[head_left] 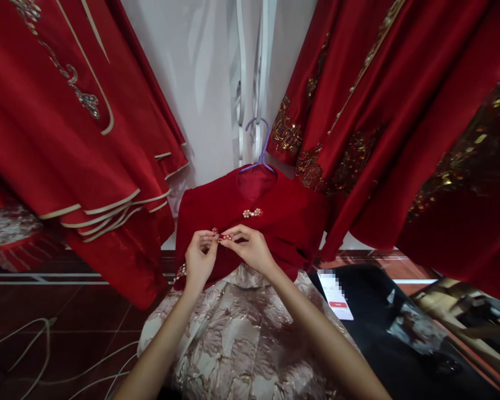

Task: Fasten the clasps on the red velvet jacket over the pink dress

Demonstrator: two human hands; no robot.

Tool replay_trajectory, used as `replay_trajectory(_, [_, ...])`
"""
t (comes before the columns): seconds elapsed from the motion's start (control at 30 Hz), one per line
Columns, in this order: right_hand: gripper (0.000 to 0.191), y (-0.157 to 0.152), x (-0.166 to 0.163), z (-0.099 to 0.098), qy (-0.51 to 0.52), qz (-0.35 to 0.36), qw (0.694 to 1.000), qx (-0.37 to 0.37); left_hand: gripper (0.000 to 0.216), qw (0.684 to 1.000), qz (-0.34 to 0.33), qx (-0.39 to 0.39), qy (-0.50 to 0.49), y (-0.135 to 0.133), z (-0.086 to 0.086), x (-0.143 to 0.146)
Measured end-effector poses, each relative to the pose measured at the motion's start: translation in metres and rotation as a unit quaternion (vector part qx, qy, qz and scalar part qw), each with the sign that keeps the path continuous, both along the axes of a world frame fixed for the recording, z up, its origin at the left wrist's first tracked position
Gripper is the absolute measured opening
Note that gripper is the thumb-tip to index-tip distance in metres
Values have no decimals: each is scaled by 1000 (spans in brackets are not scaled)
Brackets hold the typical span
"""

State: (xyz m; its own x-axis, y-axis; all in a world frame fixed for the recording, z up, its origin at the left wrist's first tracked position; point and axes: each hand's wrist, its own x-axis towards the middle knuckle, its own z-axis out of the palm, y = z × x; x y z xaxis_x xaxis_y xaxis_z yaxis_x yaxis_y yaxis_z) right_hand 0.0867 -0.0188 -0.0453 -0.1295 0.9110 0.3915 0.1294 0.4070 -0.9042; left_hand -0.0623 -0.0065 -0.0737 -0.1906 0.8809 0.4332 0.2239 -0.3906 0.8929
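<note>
Both hands are at the front of a red jacket (291, 222), which hangs on a purple hanger (260, 150) before a white wall, over a pale brocade skirt (241, 333). The left hand (199, 256) and the right hand (250, 247) are closed to a fine pinch, thumb against fingertips, and each holds one side of the lower clasp (221, 236), a small beaded fastening at the middle of the chest. The upper clasp (252, 213), just under the collar, looks already joined. I judge that the lower clasp is being fastened and its two halves are not yet together. To join them would need a small, exact movement of the fingertips, while the cloth is kept flat so the edges meet. Whether one half is a loop and the other a knot I cannot tell, because the fingers cover most of it and it is very small. Another beaded piece (180, 272) shows behind the left wrist, partly hidden. Red embroidered garments (66, 139) hang at both sides and are cut off by the frame. White cables (45, 344) lie on the dark floor (25, 305), and on the right a white card (337, 294) with a blurred patch lies on a dark glossy surface (400, 333).
</note>
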Motion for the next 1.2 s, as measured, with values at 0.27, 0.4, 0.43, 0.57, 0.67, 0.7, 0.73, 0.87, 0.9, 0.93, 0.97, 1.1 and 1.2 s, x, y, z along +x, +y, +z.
replay_trajectory(0.27, [24, 7, -6, 1, 4, 14, 1000, 11, 36, 988, -60, -100, -99, 0, 6, -6])
replay_trajectory(0.4, [21, 6, -1, 0, -6, -11, 1000, 13, 26, 996, -59, -59, -34, 0, 3, -6])
replay_trajectory(0.43, [20, 6, 0, 0, -8, -18, 1000, 13, 23, 998, -49, -42, 3, -1, 2, -6])
replay_trajectory(0.57, [18, 8, 3, 0, -8, -18, 1000, 14, 17, 988, -7, 24, 151, -7, 5, -5])
replay_trajectory(0.67, [17, 7, 5, 0, -17, -16, 1000, 11, 14, 980, 12, 53, 194, -6, 6, -5])
replay_trajectory(0.7, [17, 6, 6, -1, -21, -14, 1000, 9, 14, 981, 11, 52, 187, -5, 6, -5])
replay_trajectory(0.73, [17, 6, 7, -2, -26, -13, 1000, 8, 15, 985, 3, 45, 169, -3, 6, -6])
replay_trajectory(0.87, [16, 6, 8, -6, -27, -17, 999, 12, 23, 997, -46, -8, 54, 0, 7, -6])
replay_trajectory(0.9, [17, 7, 7, -7, -25, -22, 999, 16, 24, 998, -52, -17, 37, 0, 8, -6])
replay_trajectory(0.93, [17, 7, 7, -7, -24, -27, 999, 20, 24, 998, -56, -24, 24, 0, 10, -6])
replay_trajectory(0.97, [17, 8, 6, -7, -26, -30, 999, 25, 25, 998, -62, -30, 16, -1, 11, -6])
replay_trajectory(1.1, [18, 7, 3, -6, -41, -41, 997, 48, 29, 995, -86, -51, 1, -4, 15, -4])
replay_trajectory(1.2, [19, 5, 2, -5, -46, -49, 996, 59, 30, 996, -77, -54, 3, -5, 14, -2])
